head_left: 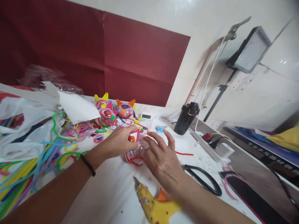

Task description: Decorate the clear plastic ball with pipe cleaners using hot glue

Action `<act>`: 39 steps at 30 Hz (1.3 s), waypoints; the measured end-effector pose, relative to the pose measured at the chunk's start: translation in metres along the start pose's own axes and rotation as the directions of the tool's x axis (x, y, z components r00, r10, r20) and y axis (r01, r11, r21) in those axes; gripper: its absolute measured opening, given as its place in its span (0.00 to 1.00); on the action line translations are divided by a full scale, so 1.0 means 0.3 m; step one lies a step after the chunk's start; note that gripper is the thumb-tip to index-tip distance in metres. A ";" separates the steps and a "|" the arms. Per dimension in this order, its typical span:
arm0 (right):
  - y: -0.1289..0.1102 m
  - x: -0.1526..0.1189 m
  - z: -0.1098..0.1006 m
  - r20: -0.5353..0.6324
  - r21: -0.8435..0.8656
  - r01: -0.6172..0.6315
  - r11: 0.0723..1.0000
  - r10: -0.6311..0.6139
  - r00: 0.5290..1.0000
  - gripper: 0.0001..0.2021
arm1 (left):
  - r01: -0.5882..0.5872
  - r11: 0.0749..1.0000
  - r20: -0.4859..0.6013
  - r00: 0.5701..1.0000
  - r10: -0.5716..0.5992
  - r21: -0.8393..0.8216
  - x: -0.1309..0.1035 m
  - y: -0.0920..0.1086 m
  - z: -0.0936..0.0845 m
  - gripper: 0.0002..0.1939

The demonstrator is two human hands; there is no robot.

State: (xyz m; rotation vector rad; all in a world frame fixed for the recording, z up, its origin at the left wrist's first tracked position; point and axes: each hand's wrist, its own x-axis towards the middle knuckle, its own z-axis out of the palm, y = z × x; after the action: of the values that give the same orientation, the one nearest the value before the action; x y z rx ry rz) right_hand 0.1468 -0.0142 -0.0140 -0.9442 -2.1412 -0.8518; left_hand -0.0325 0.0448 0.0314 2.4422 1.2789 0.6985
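Note:
A clear rounded ornament (pixel 136 153) with pink and red pipe-cleaner trim and an orange piece stands at the middle of the table. My left hand (pixel 120 141) grips it from the left, thumb and fingers curved round its upper side. On the right, my right hand (pixel 161 155) presses against it with bent fingers, the fingertips partly hidden behind the hand. Just below lies a yellow glue gun (pixel 151 203), its nozzle toward the ornament. Black-handled scissors (pixel 203 180) rest to the right of my right hand.
Finished animal-like ornaments (pixel 126 109) stand at the back, beside a small digital timer (pixel 146 116). Colourful pipe cleaners (pixel 25 177) and plastic bags fill the left. At the right are a black bottle (pixel 185 119), a power strip (pixel 206 147) and a lamp (pixel 252 49).

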 end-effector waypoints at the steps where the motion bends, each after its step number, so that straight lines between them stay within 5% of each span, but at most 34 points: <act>1: 0.002 0.000 -0.006 -0.001 0.007 0.006 1.000 -0.006 1.000 0.08 | 0.003 1.000 0.005 1.000 -0.003 -0.006 0.000 0.001 -0.002 0.09; 18: 0.005 0.007 0.024 0.005 0.010 0.072 0.997 -0.072 0.997 0.12 | 0.008 1.000 0.013 1.000 -0.008 0.002 0.005 -0.006 0.003 0.09; 28: 0.098 0.020 -0.045 0.046 0.309 -0.144 0.940 0.136 0.990 0.04 | 0.061 0.998 0.037 0.997 -0.061 -0.006 -0.003 0.010 -0.017 0.10; 33: 0.155 0.007 -0.036 0.060 0.072 -0.260 0.963 0.256 0.965 0.09 | 0.091 0.996 0.046 0.995 -0.091 0.005 -0.002 0.001 -0.016 0.15; 39: 0.109 0.009 -0.056 0.103 0.165 -0.115 0.979 0.099 0.990 0.08 | 0.079 0.997 0.035 0.996 -0.080 0.016 0.003 -0.006 -0.013 0.15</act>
State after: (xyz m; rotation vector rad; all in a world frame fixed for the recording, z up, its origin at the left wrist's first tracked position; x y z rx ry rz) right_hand 0.1760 -0.0084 0.0077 -1.0179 -2.1817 -0.5706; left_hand -0.0354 0.0467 0.0340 2.3891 1.3633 0.6243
